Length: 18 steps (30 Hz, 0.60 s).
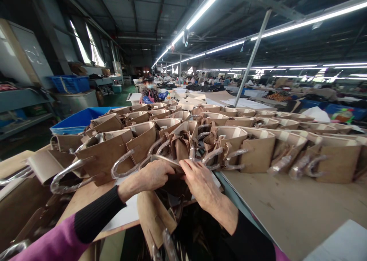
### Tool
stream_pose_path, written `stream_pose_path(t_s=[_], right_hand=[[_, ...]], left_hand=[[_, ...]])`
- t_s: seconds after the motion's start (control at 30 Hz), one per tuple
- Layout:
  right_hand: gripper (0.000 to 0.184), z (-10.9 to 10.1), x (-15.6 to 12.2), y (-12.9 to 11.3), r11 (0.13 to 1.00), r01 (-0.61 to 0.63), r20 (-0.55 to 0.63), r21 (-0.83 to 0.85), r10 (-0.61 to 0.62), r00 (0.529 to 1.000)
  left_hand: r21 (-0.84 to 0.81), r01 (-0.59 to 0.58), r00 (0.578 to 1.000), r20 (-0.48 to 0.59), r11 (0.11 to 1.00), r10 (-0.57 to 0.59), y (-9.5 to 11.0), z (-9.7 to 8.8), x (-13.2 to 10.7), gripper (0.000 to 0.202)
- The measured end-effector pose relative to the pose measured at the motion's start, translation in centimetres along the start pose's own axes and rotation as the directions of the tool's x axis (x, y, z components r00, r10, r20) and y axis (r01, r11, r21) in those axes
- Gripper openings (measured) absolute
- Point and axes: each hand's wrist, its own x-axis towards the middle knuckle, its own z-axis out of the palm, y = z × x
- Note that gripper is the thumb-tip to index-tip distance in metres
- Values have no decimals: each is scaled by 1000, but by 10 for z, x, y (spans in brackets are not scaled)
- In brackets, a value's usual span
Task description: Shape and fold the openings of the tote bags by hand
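Close in front of me, both hands are on a brown handbag [168, 161] with a curved upper edge. My left hand [155, 175] has its fingers curled round the left part of that edge. Opposite it, my right hand [202, 182] pinches the edge, thumb hidden beneath and fingers laid over the top. Much of the bag's body is in shadow below my hands. A tan bag piece [156, 211] with plastic-wrapped handles hangs at my lap. Just beyond my hands stands another tan handbag [183, 133] with its top open.
Rows of tan handbags [258, 150] with plastic-wrapped handles cover the table [272, 203] ahead. A blue bin [77, 119] stands behind them at left. White sheets [341, 242] lie at lower right. A slanted metal pole [252, 58] rises behind the rows; a person [149, 93] sits farther back.
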Motion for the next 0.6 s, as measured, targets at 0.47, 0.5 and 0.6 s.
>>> stream_pose_path(t_s=[0.47,0.5,0.6], right_hand=[[14,5,16,15,979,-38,-71,199,53,996],[14,5,17,16,979,-35,-73,200,50,996],[14,6,16,16,982,-21,-76,185,35,996]], left_hand=[[273,225,916,-388,935,-107,-11,-3,-17,21],[259,196,911,-405,946,-78,-14,-3,-16,19],[133,82,906,-422,988,-18,-30,-3,-13,14]])
